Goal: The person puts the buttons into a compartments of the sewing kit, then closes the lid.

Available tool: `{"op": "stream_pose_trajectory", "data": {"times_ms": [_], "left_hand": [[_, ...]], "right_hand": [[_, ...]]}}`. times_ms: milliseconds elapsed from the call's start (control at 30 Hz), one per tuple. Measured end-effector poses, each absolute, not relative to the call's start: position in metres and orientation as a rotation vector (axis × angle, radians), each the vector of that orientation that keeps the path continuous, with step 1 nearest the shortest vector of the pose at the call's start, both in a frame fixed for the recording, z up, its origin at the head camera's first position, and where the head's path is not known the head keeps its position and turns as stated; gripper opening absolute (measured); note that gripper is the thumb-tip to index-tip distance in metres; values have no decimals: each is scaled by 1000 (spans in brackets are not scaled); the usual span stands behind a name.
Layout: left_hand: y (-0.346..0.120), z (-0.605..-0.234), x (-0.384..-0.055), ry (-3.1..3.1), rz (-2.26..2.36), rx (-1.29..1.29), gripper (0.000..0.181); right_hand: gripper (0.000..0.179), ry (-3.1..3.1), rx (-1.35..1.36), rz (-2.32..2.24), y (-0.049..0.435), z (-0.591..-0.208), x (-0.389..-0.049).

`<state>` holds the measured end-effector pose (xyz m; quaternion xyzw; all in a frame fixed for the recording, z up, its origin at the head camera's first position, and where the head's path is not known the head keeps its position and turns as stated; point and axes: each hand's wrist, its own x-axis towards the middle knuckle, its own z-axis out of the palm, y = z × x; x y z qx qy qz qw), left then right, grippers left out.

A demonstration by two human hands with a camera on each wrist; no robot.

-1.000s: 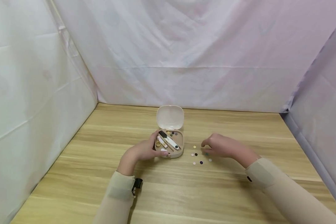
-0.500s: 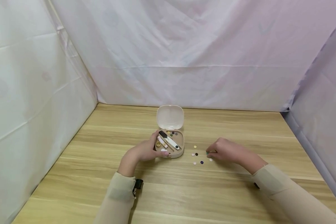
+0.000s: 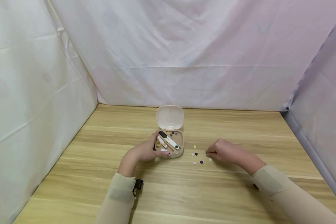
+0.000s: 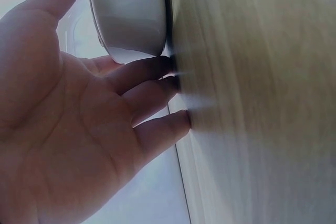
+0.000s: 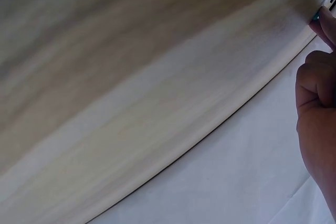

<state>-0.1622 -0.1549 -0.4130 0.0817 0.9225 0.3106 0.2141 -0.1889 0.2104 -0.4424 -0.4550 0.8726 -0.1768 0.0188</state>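
Cloth backdrop (image 3: 168,56): pale, behind and at the sides. Surface (image 3: 168,199): wood-grained. Box (image 3: 176,156): one, lid (image 3: 170,116) raised. Left hand (image 3: 145,150): grip on the box's left side, thumb at the front, nearer hand to the box. Right hand (image 3: 223,151): grip narrow, thumb and finger pinching a teal button (image 5: 316,16); the box lies leftward of this grip. Tool (image 3: 169,140): black and white, slantwise in the box. Ring (image 3: 158,144): gold, same box. Teal button: small, no long axis evident; surface contact cannot be told. Loose buttons (image 3: 196,154): six, mostly between right hand and box.
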Motion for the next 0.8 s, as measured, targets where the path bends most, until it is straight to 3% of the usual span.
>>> {"op": "stream_pose_trajectory", "data": {"times_ms": [233, 800], "left_hand": [[-155, -414, -161, 2562, 882, 224, 119], [-156, -417, -160, 2552, 902, 206, 116]], "right_hand": [[25, 2692, -1372, -532, 210, -443, -188], [25, 2684, -1314, -513, 209, -441, -186]]}}
